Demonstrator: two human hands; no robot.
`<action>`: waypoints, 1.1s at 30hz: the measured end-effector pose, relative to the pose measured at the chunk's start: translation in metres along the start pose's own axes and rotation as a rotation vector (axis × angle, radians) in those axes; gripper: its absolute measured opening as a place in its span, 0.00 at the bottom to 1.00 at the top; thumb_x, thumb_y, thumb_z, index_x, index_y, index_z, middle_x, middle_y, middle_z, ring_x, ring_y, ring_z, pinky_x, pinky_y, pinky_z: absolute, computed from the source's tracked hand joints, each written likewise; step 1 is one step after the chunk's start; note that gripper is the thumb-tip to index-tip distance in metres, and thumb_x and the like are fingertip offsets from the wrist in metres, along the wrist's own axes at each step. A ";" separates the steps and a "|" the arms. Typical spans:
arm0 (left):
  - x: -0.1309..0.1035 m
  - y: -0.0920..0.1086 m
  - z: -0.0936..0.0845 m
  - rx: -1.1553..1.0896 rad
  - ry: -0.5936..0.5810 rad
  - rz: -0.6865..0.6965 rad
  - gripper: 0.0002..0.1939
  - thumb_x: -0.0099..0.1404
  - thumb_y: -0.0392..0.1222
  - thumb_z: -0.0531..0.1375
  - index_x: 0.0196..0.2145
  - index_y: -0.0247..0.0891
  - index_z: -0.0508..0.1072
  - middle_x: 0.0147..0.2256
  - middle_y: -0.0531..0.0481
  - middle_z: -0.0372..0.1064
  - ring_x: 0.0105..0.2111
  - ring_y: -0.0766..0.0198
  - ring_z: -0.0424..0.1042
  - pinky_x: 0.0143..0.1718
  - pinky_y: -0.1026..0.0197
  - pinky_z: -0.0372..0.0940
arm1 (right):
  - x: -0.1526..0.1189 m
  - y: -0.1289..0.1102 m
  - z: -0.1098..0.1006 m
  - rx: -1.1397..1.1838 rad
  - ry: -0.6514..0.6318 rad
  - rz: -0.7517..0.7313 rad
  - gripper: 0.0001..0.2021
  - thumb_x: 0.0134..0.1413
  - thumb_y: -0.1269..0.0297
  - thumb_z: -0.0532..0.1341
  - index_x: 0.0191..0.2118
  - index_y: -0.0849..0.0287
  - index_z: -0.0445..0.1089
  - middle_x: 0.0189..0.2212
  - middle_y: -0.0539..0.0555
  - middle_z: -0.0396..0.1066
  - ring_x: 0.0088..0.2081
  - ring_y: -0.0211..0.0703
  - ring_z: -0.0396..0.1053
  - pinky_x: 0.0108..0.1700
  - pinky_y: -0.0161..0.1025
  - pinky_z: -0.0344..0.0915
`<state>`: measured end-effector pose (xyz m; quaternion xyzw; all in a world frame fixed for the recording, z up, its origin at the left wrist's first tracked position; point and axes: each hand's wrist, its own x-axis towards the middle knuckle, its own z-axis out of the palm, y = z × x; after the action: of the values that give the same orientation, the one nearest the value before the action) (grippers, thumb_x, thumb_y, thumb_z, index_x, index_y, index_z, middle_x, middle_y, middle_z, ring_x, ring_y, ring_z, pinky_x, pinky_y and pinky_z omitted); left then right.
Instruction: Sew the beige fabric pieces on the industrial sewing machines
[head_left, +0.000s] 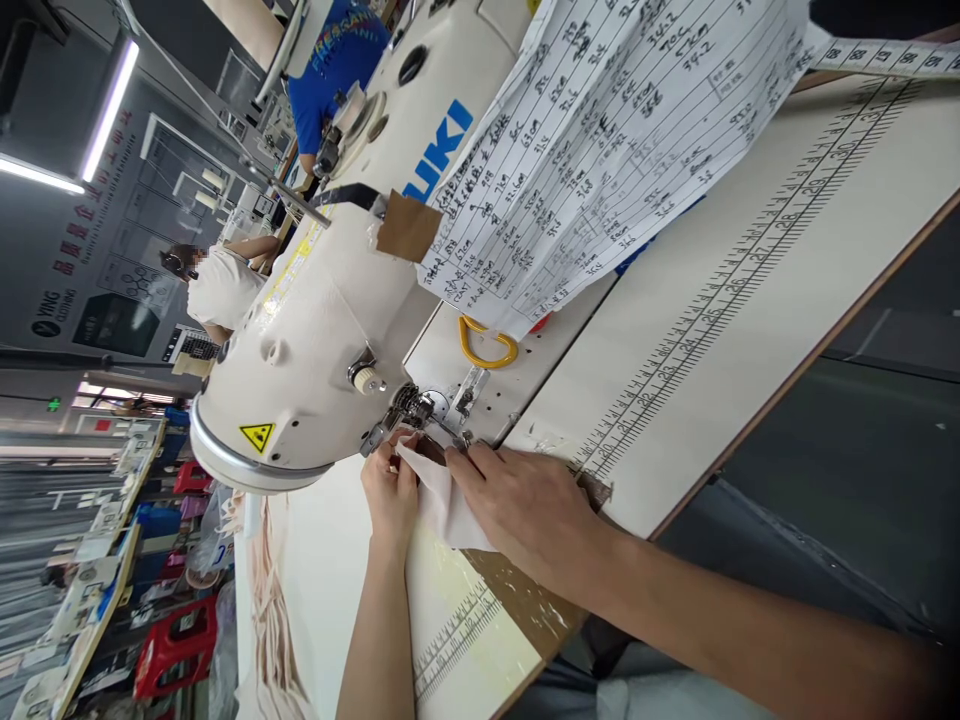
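Pale pink fabric [442, 500] lies bunched at the needle area of a white sewing machine [300, 330]. My left hand [391, 490] pinches the fabric's upper edge, close beside the presser foot [420, 405]. On the other side, my right hand [525, 500] has its fingers closed on the same fabric, near the metal plate. The fabric hangs between both hands, and its edge under the foot is too small to make out. Yellow-handled scissors [487, 345] rest on the machine bed, partly under a handwritten paper sheet [585, 150].
Printed ruler marks [720, 310] run along the white table. A strip of pale fabric pieces [270, 620] lies on the left of the table. Red stools [176, 645] stand beyond it. Two people, one in a blue shirt [330, 80], one in white [221, 285], are in the background.
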<state>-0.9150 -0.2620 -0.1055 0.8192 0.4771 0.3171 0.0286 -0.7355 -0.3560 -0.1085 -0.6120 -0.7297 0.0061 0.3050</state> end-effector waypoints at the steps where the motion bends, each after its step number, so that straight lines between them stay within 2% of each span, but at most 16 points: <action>1: 0.000 0.000 0.000 0.000 0.000 0.001 0.09 0.66 0.45 0.57 0.32 0.41 0.74 0.35 0.48 0.79 0.32 0.60 0.77 0.33 0.60 0.71 | 0.000 0.000 0.000 -0.003 0.000 -0.001 0.08 0.53 0.78 0.61 0.38 0.60 0.66 0.27 0.50 0.67 0.26 0.41 0.68 0.26 0.37 0.57; 10: -0.001 -0.001 -0.001 0.005 -0.032 0.007 0.06 0.65 0.43 0.57 0.33 0.41 0.73 0.37 0.48 0.79 0.36 0.60 0.77 0.34 0.60 0.71 | -0.005 0.000 0.007 0.016 0.035 -0.012 0.08 0.55 0.76 0.61 0.41 0.60 0.67 0.28 0.51 0.68 0.26 0.43 0.70 0.26 0.38 0.56; 13: 0.000 0.001 -0.001 0.005 -0.037 0.009 0.07 0.66 0.42 0.57 0.33 0.41 0.73 0.36 0.48 0.79 0.34 0.60 0.77 0.31 0.61 0.70 | -0.004 0.001 0.007 0.014 0.034 -0.004 0.08 0.55 0.76 0.61 0.40 0.61 0.68 0.28 0.51 0.68 0.26 0.42 0.69 0.27 0.38 0.56; 21: 0.000 0.003 -0.002 0.041 0.018 0.072 0.09 0.68 0.44 0.56 0.32 0.41 0.74 0.34 0.49 0.78 0.32 0.62 0.76 0.30 0.62 0.68 | 0.001 -0.001 0.003 -0.028 0.001 -0.006 0.10 0.53 0.78 0.62 0.41 0.62 0.68 0.27 0.52 0.68 0.27 0.42 0.69 0.26 0.37 0.56; 25: 0.000 0.001 -0.002 0.062 0.041 0.130 0.09 0.69 0.43 0.56 0.33 0.42 0.74 0.33 0.49 0.78 0.31 0.62 0.75 0.31 0.62 0.69 | 0.000 -0.002 0.004 -0.035 0.024 0.005 0.10 0.54 0.78 0.62 0.42 0.62 0.69 0.28 0.51 0.69 0.26 0.41 0.69 0.27 0.37 0.56; 33: -0.001 0.003 -0.001 0.023 0.027 0.064 0.09 0.68 0.44 0.56 0.32 0.42 0.74 0.32 0.50 0.77 0.29 0.63 0.74 0.31 0.61 0.69 | -0.003 0.001 0.009 0.038 0.062 -0.014 0.08 0.55 0.76 0.61 0.42 0.61 0.69 0.28 0.51 0.68 0.26 0.40 0.68 0.27 0.37 0.56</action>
<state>-0.9140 -0.2650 -0.1042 0.8298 0.4548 0.3232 0.0027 -0.7383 -0.3554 -0.1174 -0.6007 -0.7240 -0.0010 0.3390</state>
